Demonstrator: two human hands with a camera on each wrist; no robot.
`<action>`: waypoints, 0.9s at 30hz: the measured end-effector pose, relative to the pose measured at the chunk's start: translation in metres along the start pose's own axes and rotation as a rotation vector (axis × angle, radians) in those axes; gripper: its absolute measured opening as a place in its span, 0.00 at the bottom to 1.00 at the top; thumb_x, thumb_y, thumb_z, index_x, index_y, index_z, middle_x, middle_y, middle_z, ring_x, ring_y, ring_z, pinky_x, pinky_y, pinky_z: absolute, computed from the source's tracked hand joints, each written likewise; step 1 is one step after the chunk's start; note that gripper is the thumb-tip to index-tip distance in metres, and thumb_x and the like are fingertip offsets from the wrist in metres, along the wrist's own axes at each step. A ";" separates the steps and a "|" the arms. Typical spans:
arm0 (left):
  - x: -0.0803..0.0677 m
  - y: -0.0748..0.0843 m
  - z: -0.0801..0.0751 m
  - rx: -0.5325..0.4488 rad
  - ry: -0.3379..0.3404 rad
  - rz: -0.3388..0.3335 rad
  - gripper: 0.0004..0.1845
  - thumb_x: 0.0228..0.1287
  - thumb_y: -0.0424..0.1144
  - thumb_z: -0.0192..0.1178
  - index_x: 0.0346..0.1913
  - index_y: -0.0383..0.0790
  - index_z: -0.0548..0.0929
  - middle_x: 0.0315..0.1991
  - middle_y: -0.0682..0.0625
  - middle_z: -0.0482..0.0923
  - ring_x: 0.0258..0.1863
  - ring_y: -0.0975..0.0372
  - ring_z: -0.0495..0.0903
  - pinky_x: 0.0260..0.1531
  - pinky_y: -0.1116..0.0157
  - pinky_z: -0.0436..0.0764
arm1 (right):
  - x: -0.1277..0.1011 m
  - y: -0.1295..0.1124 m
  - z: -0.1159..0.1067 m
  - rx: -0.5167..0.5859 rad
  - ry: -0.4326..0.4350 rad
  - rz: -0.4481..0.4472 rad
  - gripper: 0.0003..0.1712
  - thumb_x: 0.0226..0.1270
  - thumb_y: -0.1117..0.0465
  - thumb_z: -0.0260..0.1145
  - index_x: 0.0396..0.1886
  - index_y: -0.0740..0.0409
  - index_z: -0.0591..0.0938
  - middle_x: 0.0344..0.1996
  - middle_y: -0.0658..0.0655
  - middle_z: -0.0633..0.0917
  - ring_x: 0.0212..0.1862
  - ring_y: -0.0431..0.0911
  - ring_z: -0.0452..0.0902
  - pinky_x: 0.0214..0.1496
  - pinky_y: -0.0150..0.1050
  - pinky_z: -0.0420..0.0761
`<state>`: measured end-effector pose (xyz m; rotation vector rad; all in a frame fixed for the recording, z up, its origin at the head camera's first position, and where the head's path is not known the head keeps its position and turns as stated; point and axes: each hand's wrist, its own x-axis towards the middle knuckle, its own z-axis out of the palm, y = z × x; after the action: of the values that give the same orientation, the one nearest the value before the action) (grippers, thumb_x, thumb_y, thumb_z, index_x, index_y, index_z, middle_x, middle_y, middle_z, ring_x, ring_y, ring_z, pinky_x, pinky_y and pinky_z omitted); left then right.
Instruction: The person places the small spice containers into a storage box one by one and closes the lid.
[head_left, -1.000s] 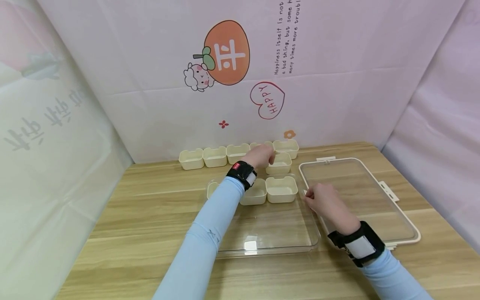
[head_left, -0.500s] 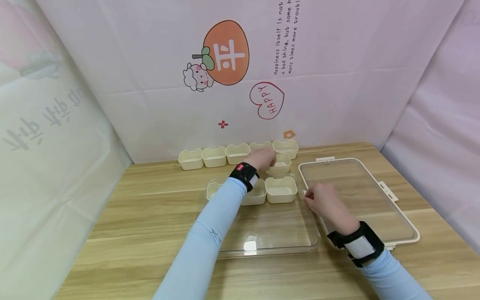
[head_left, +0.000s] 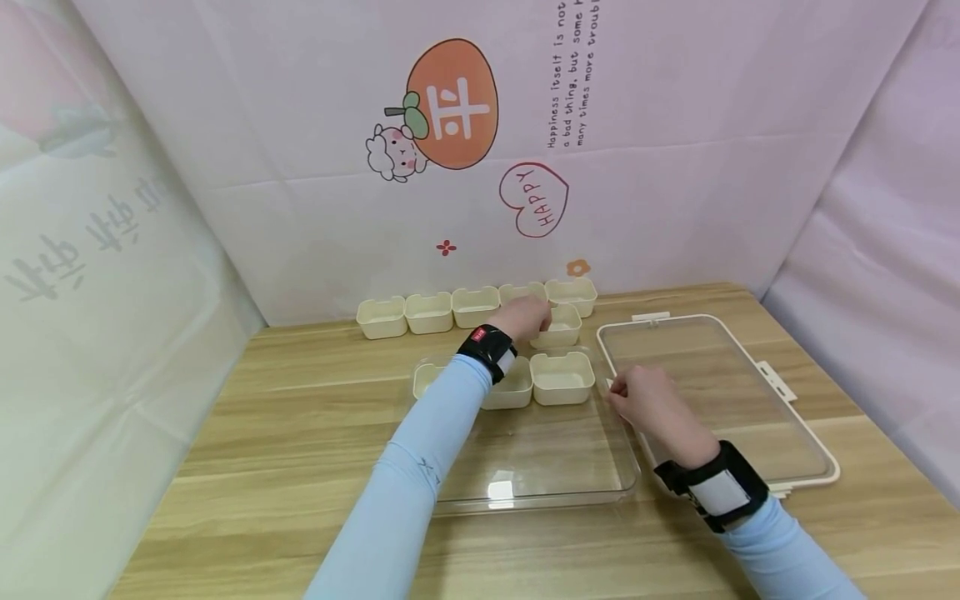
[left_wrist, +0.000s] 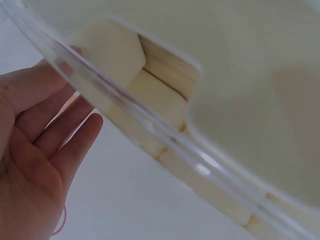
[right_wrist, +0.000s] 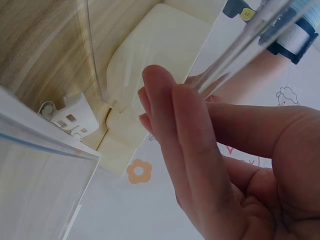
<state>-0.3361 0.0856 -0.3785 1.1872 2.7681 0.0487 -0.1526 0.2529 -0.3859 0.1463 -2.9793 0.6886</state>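
My left hand (head_left: 519, 318) reaches over the clear plastic box (head_left: 540, 502) to a small cream container (head_left: 562, 335) behind its far edge. In the left wrist view, the thumb and forefinger come together at a cream wall (left_wrist: 112, 55), their tips partly behind the clear rim. Farther right, my right hand (head_left: 654, 410) pinches the box's right rim (right_wrist: 232, 55) between thumb and fingers. Inside the box, a row of cream containers (head_left: 562, 385) lines the far side, partly hidden by my left forearm.
Several more cream containers (head_left: 382, 321) stand in a row along the back wall. Right of the box lies a clear lid (head_left: 813, 450) with a white frame and clips (head_left: 777, 382). Everything rests on a wood-grain table (head_left: 285, 450); printed cloth (head_left: 322, 242) hangs behind.
My left hand has shifted very slightly to the right at the back container. The right hand and the box have stayed in place.
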 end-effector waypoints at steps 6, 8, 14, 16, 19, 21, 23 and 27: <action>-0.007 -0.002 -0.005 -0.015 0.029 -0.008 0.21 0.54 0.20 0.47 0.15 0.46 0.55 0.19 0.53 0.48 0.19 0.64 0.49 0.20 0.71 0.51 | 0.000 -0.001 -0.001 -0.004 -0.006 0.001 0.08 0.56 0.65 0.64 0.20 0.59 0.83 0.13 0.48 0.79 0.19 0.40 0.70 0.23 0.35 0.70; -0.009 -0.003 -0.006 -0.014 0.046 -0.009 0.21 0.53 0.20 0.47 0.15 0.46 0.56 0.19 0.54 0.50 0.19 0.64 0.51 0.20 0.71 0.52 | 0.000 -0.001 -0.001 -0.008 -0.005 -0.004 0.08 0.56 0.65 0.64 0.20 0.59 0.83 0.14 0.48 0.79 0.19 0.40 0.70 0.23 0.35 0.70; -0.014 -0.010 -0.007 -0.045 0.087 -0.011 0.19 0.51 0.21 0.48 0.16 0.46 0.57 0.19 0.54 0.50 0.19 0.64 0.53 0.19 0.71 0.54 | 0.000 -0.002 0.000 -0.010 -0.003 -0.001 0.06 0.55 0.65 0.65 0.22 0.60 0.84 0.16 0.49 0.81 0.20 0.41 0.71 0.23 0.35 0.71; -0.018 -0.012 -0.009 -0.048 0.101 -0.007 0.19 0.52 0.21 0.48 0.16 0.46 0.57 0.19 0.54 0.50 0.19 0.65 0.53 0.20 0.71 0.54 | 0.001 -0.002 0.001 -0.006 -0.001 0.001 0.06 0.55 0.65 0.65 0.22 0.61 0.85 0.16 0.50 0.82 0.20 0.41 0.72 0.24 0.35 0.71; -0.027 -0.014 -0.014 -0.064 0.131 0.003 0.19 0.52 0.21 0.47 0.16 0.46 0.57 0.19 0.54 0.50 0.19 0.64 0.52 0.20 0.71 0.53 | 0.002 -0.001 0.002 -0.006 -0.003 -0.003 0.06 0.55 0.65 0.64 0.23 0.61 0.85 0.16 0.50 0.82 0.20 0.41 0.72 0.23 0.35 0.71; -0.032 -0.016 -0.017 -0.080 0.144 0.000 0.18 0.52 0.21 0.46 0.17 0.45 0.56 0.19 0.54 0.49 0.19 0.64 0.51 0.20 0.71 0.52 | 0.002 0.000 0.003 -0.005 -0.004 -0.005 0.06 0.56 0.65 0.64 0.22 0.61 0.85 0.16 0.50 0.82 0.20 0.41 0.72 0.23 0.34 0.71; -0.036 -0.018 -0.020 -0.100 0.151 -0.008 0.18 0.53 0.20 0.45 0.17 0.45 0.58 0.19 0.53 0.50 0.19 0.64 0.51 0.20 0.70 0.52 | 0.002 0.000 0.003 -0.004 -0.007 -0.006 0.07 0.56 0.65 0.64 0.23 0.61 0.85 0.16 0.50 0.82 0.20 0.41 0.72 0.23 0.34 0.71; -0.043 -0.022 -0.023 -0.107 0.144 -0.026 0.15 0.54 0.21 0.47 0.19 0.44 0.68 0.21 0.52 0.60 0.23 0.63 0.59 0.22 0.70 0.57 | 0.002 0.000 0.004 0.002 -0.011 -0.005 0.07 0.57 0.65 0.64 0.23 0.62 0.85 0.16 0.50 0.82 0.20 0.40 0.72 0.23 0.34 0.71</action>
<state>-0.3261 0.0400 -0.3530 1.1648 2.8612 0.2869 -0.1549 0.2513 -0.3892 0.1578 -2.9881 0.6921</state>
